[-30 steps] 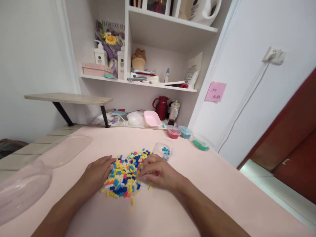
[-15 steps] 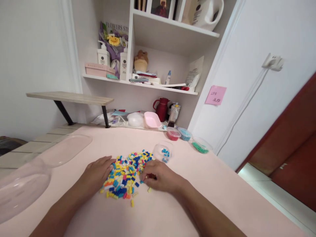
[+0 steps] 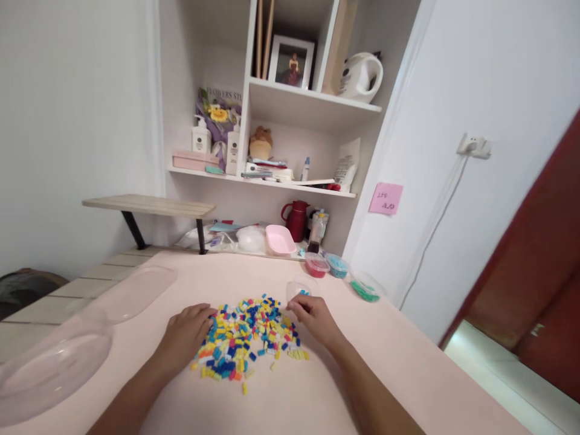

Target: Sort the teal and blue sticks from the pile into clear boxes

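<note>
A heap of small colourful building bricks (image 3: 247, 326) in yellow, blue, white, pink and orange is spread on the pink table. My left hand (image 3: 186, 331) lies palm down at the heap's left edge, fingers stretched out and touching the outermost bricks. At the right edge, my right hand (image 3: 315, 317) has its thumb and forefinger pinched together; whatever is between them is too small to make out. Just behind those fingers stands a small clear container (image 3: 293, 289) with several blue bricks in it, partly covered by my right hand.
Lidded tubs of red pieces (image 3: 316, 266), blue pieces (image 3: 336, 266) and green pieces (image 3: 365, 291) stand at the back right. On the left lie a clear lid (image 3: 140, 293) and a large clear plastic container (image 3: 54, 374). A pink tray (image 3: 280, 240) leans near a red jug (image 3: 296, 220).
My right hand has moved from over the heap to the right and back, up to the clear container, uncovering bricks. My left hand stays in place. The view has tilted upward.
</note>
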`<action>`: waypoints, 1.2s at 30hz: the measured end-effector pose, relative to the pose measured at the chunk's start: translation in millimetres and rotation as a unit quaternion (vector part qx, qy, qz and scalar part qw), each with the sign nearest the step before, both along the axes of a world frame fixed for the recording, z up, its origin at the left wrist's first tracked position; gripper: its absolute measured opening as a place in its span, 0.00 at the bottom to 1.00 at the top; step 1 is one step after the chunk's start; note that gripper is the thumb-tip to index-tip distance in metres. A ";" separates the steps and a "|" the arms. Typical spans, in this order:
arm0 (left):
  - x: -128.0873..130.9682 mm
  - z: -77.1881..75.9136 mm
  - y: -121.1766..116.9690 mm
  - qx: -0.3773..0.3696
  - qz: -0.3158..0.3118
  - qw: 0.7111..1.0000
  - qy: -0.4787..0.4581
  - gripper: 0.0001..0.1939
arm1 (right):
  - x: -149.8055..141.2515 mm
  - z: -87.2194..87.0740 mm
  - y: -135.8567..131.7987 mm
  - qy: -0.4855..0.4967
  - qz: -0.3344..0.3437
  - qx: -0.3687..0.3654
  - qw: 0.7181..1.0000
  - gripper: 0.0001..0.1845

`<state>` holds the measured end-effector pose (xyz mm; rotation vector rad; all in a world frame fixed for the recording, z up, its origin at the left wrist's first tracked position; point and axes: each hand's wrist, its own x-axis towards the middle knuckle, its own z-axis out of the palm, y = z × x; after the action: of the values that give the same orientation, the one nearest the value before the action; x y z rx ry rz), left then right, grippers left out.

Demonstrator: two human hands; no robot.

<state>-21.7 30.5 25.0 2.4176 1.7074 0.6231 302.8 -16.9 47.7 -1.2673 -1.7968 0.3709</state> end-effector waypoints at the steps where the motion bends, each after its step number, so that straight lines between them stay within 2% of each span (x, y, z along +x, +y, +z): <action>1: 0.0 1.2 -1.5 0.001 0.000 1.000 -0.006 0.20 | -0.6 -1.3 0.5 0.000 -0.005 0.005 1.000 0.21; 10: -4.3 8.2 -7.2 -0.008 0.002 1.000 -0.030 0.21 | 0.5 -5.1 -0.1 0.018 -0.018 0.014 1.000 0.24; 19: -4.3 5.0 -1.4 0.003 -0.019 0.999 -0.030 0.20 | -6.1 -0.4 -5.5 0.015 -0.019 0.015 1.000 0.22; 27: -9.8 -9.4 13.2 -0.001 -0.026 1.000 0.010 0.21 | -0.5 3.9 -1.7 -0.002 -0.023 0.043 0.999 0.16; 32: -13.1 -21.9 21.9 0.013 -0.034 0.999 -0.007 0.22 | -3.4 6.1 -2.3 -0.012 -0.028 0.058 0.998 0.15; 36: -13.2 -23.5 21.5 0.009 -0.033 0.999 -0.004 0.23 | -7.9 7.8 -4.4 -0.021 -0.015 0.059 0.998 0.15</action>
<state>-34.8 52.1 1.5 2.4690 1.6201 0.6402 294.8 -21.3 55.5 -1.2258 -1.8066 0.2201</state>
